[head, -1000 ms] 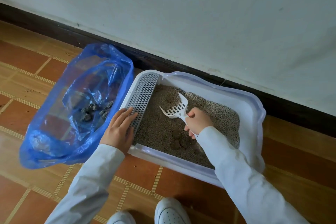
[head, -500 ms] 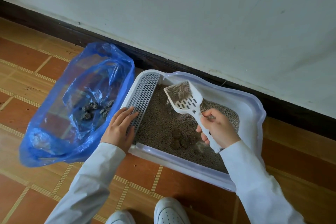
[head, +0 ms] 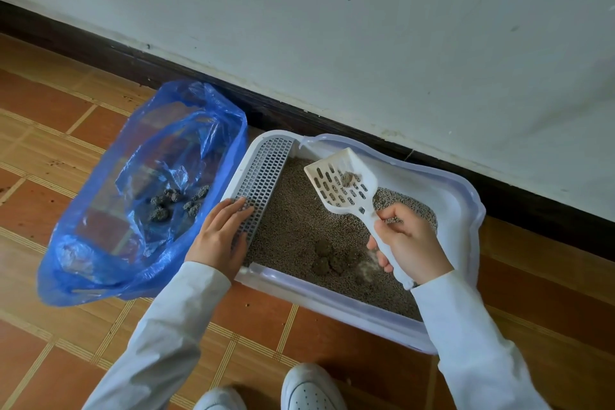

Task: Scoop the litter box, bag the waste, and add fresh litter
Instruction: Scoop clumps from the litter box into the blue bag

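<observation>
One clump (head: 347, 178) is carried in the slotted white scoop (head: 341, 181), gripped by the right hand (head: 407, 243) above the litter box (head: 461, 206). Left hand (head: 218, 236) fingers (head: 233, 208) are laid flat on its grate (head: 263, 188), beside the blue bag (head: 100, 253).

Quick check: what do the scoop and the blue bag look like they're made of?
Scoop: seemingly rigid moulded plastic, cream-white, matte, with punched slots. Blue bag: thin plastic film, probably polyethylene; it is translucent, crinkled and glossy.
</observation>
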`<act>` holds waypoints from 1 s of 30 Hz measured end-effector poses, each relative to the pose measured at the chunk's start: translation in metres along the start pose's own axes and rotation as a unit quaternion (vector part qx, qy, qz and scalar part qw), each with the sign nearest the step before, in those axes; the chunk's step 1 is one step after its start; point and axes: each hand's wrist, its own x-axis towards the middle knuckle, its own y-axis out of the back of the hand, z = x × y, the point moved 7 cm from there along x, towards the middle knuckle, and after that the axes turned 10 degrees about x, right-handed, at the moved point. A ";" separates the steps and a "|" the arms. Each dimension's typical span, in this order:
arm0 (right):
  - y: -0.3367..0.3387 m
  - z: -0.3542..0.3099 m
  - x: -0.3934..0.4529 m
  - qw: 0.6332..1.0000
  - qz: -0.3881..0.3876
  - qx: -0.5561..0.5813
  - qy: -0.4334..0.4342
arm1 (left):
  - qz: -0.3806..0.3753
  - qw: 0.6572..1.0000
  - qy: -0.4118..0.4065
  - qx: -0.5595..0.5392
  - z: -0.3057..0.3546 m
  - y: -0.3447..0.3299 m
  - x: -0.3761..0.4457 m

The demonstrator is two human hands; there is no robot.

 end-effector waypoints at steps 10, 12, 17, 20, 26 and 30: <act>-0.003 -0.001 -0.002 1.000 0.000 0.011 0.005 | 0.001 1.000 0.000 -0.001 0.000 0.000 0.001; -0.004 -0.002 -0.001 1.000 -0.002 0.012 0.006 | 0.004 1.000 0.001 -0.002 0.001 0.001 0.000; -0.005 -0.002 -0.003 1.000 -0.006 0.012 0.008 | 0.000 1.000 0.002 0.004 0.001 0.001 0.000; -0.012 -0.005 -0.003 1.000 -0.018 0.015 0.012 | -0.016 1.000 -0.014 0.012 0.002 0.003 0.002; -0.053 -0.026 0.004 0.996 -0.079 -0.032 0.039 | 0.020 0.998 0.034 0.054 -0.006 0.020 0.002; -0.094 -0.047 0.016 0.989 -0.113 -0.067 0.069 | 0.034 0.993 0.089 0.072 -0.016 0.030 -0.005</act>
